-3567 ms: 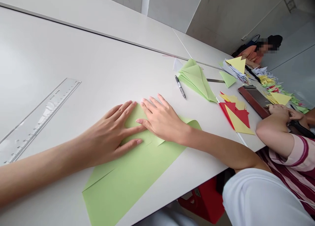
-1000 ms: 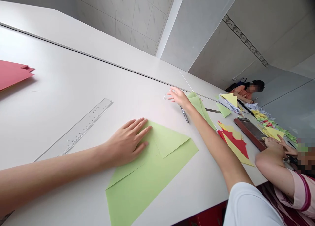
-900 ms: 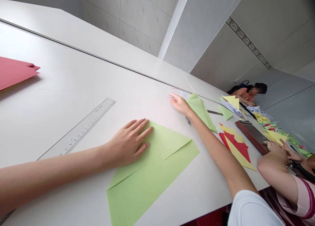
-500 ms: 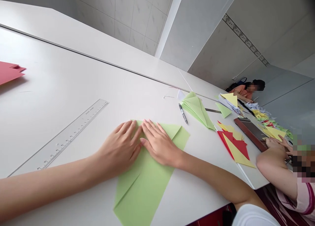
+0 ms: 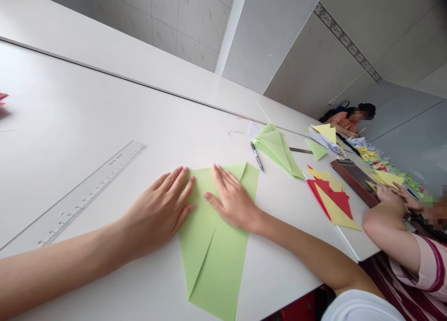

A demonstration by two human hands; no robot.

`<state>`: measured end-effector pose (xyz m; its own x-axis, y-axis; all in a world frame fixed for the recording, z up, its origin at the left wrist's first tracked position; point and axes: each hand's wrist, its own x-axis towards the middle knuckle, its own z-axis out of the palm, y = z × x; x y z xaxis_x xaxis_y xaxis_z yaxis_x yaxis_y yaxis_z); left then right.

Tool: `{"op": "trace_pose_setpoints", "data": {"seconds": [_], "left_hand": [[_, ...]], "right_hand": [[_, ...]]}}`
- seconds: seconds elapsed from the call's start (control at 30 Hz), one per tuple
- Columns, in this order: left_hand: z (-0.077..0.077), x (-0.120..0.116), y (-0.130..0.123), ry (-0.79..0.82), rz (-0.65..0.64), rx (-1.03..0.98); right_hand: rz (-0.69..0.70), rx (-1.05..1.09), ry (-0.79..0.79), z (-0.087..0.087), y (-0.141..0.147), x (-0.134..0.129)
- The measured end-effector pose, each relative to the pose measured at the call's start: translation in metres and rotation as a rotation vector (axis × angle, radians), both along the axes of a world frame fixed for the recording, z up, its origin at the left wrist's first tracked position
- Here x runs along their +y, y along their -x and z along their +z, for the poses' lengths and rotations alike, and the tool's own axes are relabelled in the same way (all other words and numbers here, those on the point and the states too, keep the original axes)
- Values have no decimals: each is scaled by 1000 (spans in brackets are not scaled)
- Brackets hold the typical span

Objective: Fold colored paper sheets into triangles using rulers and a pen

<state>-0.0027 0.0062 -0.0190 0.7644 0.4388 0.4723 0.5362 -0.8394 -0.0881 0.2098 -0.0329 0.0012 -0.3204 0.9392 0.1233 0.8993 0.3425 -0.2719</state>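
Observation:
A light green paper sheet [image 5: 216,260], folded into a long point, lies on the white table [image 5: 87,102] with its tip towards me. My right hand [image 5: 232,202] presses flat on its upper part, fingers spread. My left hand [image 5: 159,207] lies beside it, with only the fingertips reaching the sheet's left edge. Neither hand grips anything. A centre crease and a diagonal flap edge show on the paper.
A clear plastic ruler [image 5: 89,195] lies left of my hands. Beyond them are a pen [image 5: 256,156] and a stack of folded green paper [image 5: 275,153]. Red and yellow triangles [image 5: 331,202] lie to the right, near a co-worker's hands [image 5: 389,195].
My right hand has come back from near the pen onto the green sheet. The sheet has turned, its point now aimed towards me, and my left hand has shifted slightly left.

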Motion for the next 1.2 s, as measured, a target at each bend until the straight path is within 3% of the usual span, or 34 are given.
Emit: {"op": "trace_pose_setpoints", "data": {"seconds": [0.27, 0.43, 0.67, 0.9, 1.07, 1.2], "left_hand": [[2, -1, -1, 30, 36, 32], [6, -2, 4, 49, -1, 81], [14, -4, 4, 201, -134, 124], [11, -6, 4, 155, -180, 121], [23, 4, 2, 148, -92, 157], [48, 27, 17, 129, 171, 86]], "right_hand": [[-338, -80, 28, 0, -46, 10], [-383, -80, 38, -1, -53, 13], [-414, -80, 47, -3, -51, 11], [-429, -118, 0, -2, -55, 14], [-417, -121, -37, -6, -56, 14], [-420, -103, -43, -9, -56, 13]]}}
